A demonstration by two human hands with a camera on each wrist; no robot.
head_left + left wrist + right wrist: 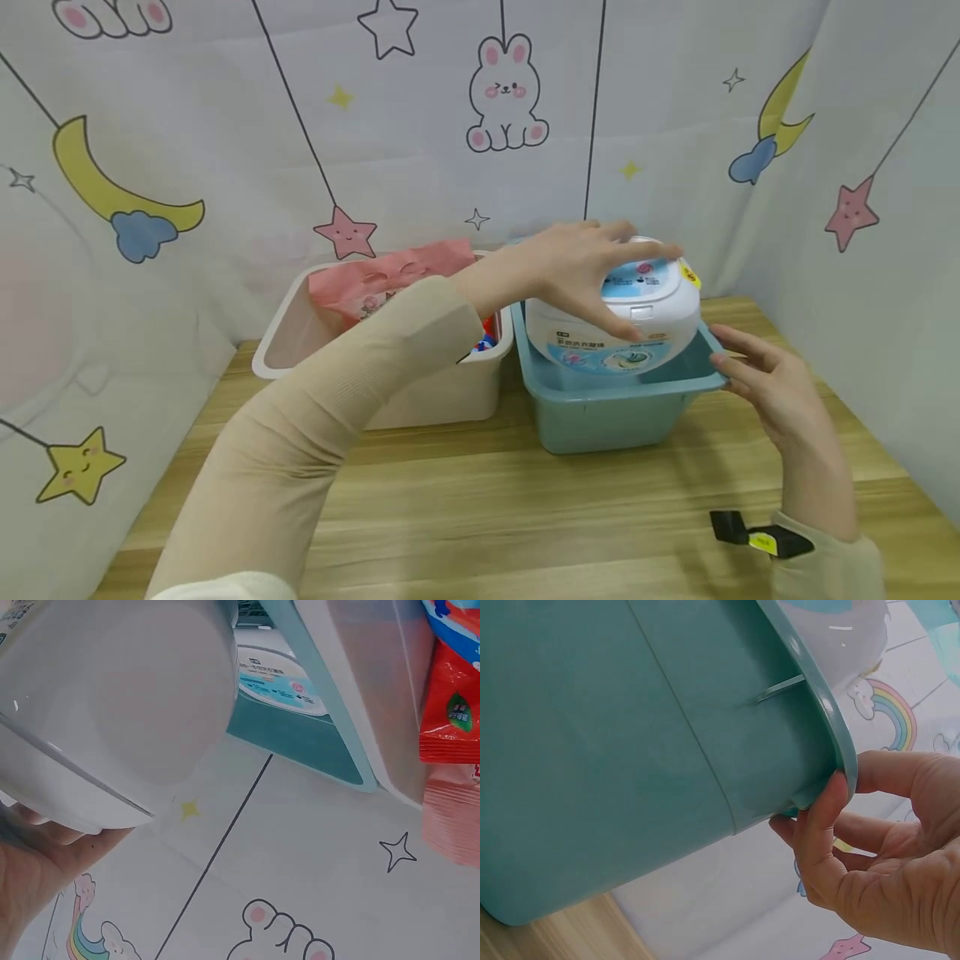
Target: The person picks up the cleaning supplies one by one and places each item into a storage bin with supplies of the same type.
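My left hand [577, 271] holds a white laundry-pod tub [652, 321] with a blue label, fingers over its lid and thumb on the front. The tub is tilted in the mouth of a teal plastic bin [600, 417]. The left wrist view shows the white tub [120, 712] large, with the hand [37, 870] against its edge. Behind it, a second white container with a blue label [281, 682] lies inside the bin. My right hand [780, 387] pinches the bin's right rim; in the right wrist view, thumb and fingers of this hand [885, 855] clasp that rim [840, 742].
Left of the teal bin stands a white bin [442, 400] holding a pink package [397, 271] and a red and blue packet [454, 697]. Both stand on a wood-grain table [480, 517]. A printed white curtain [420, 125] surrounds the back and sides.
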